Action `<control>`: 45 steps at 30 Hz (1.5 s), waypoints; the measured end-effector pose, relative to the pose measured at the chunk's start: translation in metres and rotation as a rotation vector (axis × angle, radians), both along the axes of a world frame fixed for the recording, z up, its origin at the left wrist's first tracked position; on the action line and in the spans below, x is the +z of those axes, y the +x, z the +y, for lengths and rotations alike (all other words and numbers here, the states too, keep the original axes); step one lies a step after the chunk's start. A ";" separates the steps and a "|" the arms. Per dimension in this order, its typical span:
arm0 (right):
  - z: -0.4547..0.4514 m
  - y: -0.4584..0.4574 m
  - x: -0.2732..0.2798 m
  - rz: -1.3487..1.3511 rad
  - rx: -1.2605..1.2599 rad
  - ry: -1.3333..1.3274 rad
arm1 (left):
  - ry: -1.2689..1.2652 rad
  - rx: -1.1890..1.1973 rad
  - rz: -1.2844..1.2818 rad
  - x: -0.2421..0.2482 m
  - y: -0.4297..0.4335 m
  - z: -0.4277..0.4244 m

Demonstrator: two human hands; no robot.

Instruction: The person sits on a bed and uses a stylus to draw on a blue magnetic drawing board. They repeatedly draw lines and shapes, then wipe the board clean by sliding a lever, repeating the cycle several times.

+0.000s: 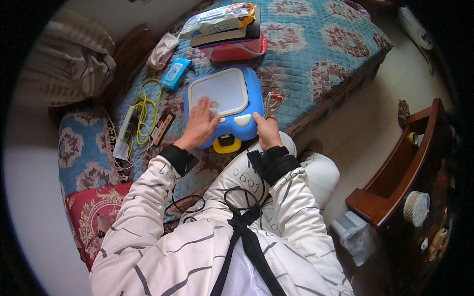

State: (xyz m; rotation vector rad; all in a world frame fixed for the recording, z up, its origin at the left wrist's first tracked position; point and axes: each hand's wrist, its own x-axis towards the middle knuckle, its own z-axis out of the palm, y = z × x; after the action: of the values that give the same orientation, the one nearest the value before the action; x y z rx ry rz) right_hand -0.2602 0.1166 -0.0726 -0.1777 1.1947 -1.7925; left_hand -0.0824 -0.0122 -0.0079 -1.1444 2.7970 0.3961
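Note:
A blue plastic children's drawing-board case (252, 79) lies on the bed, its white panel (222, 88) framed in cream and a yellow handle (227, 147) at the near end. Over the panel's lower left is my left hand (200, 124), its fingers blurred, with a small white scrap (214, 110) between fingers and thumb; whether it is cloth or paper is unclear. My right hand (268, 130) grips the case's near right edge, thumb on top. Just beyond that hand stands a looped grey piece with an orange roller (276, 97); its attachment is hidden.
Beyond the case sits a pink basket (237, 51) with a dark flat box and a wipes pack (218, 20) on top. To the left are a blue wipes pack (176, 74), a yellow cable (142, 103) and a power strip (126, 127). A wooden cabinet (370, 207) stands right.

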 end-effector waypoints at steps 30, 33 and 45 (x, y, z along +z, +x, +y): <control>0.003 -0.004 0.003 -0.010 -0.007 -0.030 | 0.067 0.159 0.631 -0.039 0.100 0.056; 0.012 -0.005 0.010 0.103 -0.059 0.014 | 0.325 0.540 0.443 -0.038 0.120 0.064; 0.112 0.000 0.044 0.102 -0.002 0.065 | -0.071 0.290 0.987 -0.016 0.062 0.036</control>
State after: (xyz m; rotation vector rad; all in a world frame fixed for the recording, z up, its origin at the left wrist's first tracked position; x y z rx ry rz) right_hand -0.2604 0.2290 -0.0290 -0.2320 1.3235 -1.7619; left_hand -0.0199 0.0235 -0.0235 -1.7432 3.4200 1.1753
